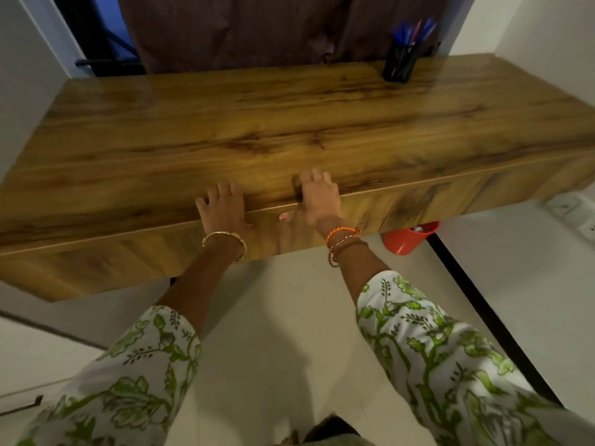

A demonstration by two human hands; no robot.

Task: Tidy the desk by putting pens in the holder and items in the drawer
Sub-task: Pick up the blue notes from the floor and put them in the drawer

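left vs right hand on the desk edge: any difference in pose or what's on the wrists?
The left hand wears one gold bangle; the right hand wears orange and brown thread bands. The right hand's thumb points down over the desk front, pink nail showing; the left hand's thumb is harder to read. The right hand sits slightly further in. Both rest fingers on the front edge, holding nothing.

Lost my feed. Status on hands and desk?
Left hand and right hand flat on desk front edge. Pens in holder. Drawer front shut. Nothing blocking.
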